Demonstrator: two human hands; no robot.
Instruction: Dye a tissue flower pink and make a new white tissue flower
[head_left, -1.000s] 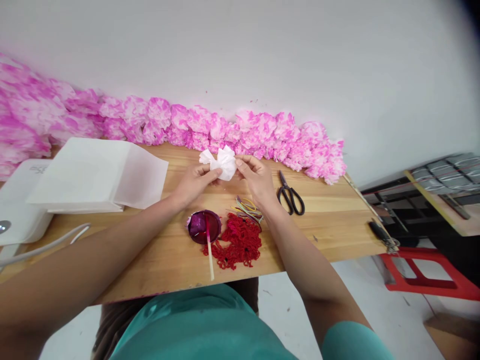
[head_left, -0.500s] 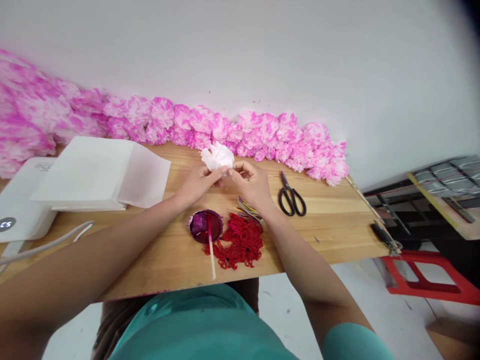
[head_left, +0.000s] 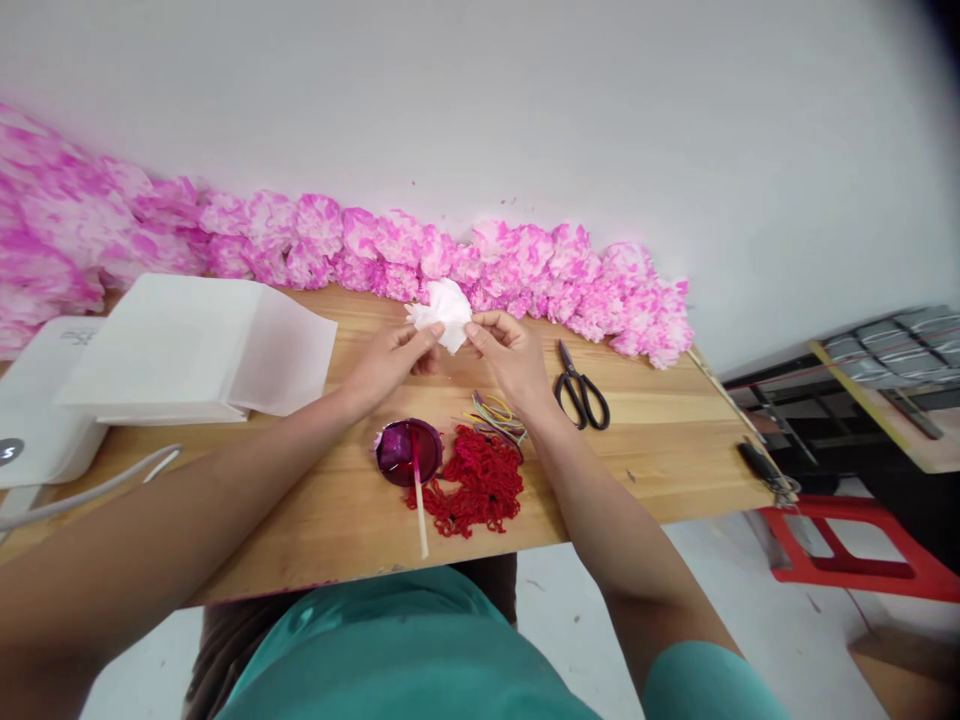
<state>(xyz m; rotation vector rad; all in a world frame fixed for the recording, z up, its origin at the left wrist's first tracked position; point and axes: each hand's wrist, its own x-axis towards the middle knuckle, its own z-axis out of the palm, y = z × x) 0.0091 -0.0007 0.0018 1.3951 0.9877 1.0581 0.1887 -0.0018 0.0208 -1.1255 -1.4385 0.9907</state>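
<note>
A crumpled piece of white paper [head_left: 448, 308] is held between both hands above the wooden table. My left hand [head_left: 401, 362] pinches its left side between thumb and fingers. On the right side, my right hand [head_left: 508, 355] grips the edge with thumb and forefinger. Nearer to me lies a bowl of dark purple dye [head_left: 397, 455], with a pale stick [head_left: 421, 515] resting in it, its upper end stained pink. Beside the bowl is a heap of red yarn [head_left: 484, 480]. Several thin coloured strings [head_left: 496, 415] lie just behind the yarn.
Black scissors [head_left: 581, 390] lie right of my right hand. Pink and white paper flowers [head_left: 319, 235] line the wall. At left are a stack of white paper [head_left: 176, 345], a white device [head_left: 67, 445] and a cable [head_left: 97, 498]. A red stool [head_left: 862, 550] stands at right.
The hands have moved slightly apart, and the white paper between them is turned and more spread out. The whole view has shifted a little.
</note>
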